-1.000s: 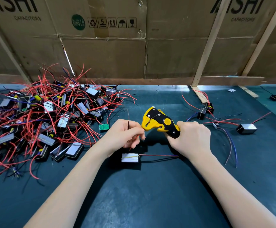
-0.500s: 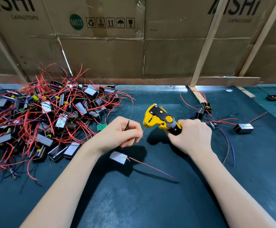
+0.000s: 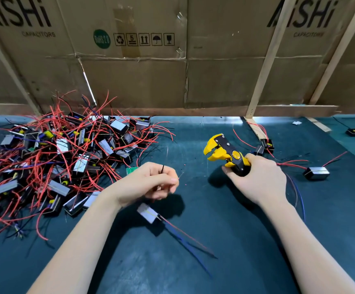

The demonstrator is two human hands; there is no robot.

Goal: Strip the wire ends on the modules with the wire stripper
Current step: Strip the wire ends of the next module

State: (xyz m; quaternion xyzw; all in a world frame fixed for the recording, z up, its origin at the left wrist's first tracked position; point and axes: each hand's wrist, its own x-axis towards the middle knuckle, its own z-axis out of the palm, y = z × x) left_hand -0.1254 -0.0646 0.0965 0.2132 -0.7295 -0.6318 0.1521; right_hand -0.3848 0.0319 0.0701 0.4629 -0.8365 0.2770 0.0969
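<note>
Background: a dark green work mat (image 3: 225, 262) runs across the bench, and behind it stands a wall of brown cardboard boxes (image 3: 130, 77) with thin wooden battens (image 3: 265, 66) leaning on them.
Left hand: the left hand (image 3: 151, 183) has its fingers curled together and pinches thin wires; a black wire (image 3: 162, 168) sticks up over the knuckles and a fine bare end (image 3: 180, 176) points out to the right.
Module in work: one module (image 3: 148, 212) hangs just below this hand, tilted, a small block with a shiny foil face; its red and blue wires trail down to the right, blurred.
Right hand: the right hand (image 3: 259, 179) is closed around the black handles of the wire stripper (image 3: 225, 152), clamped on them.
Stripper: yellow plastic head with a black plate and a round yellow knob; the jaws stand apart and nothing is between them. It is well apart from the left hand.
Done, as I judge: a few modules (image 3: 316, 173) lie to the right, probably the finished ones.
Left to do: the big pile (image 3: 66, 151) at the left, a tangle of thin red wires and boxy foil-faced blocks, looks untouched, so most of the work remains.
</note>
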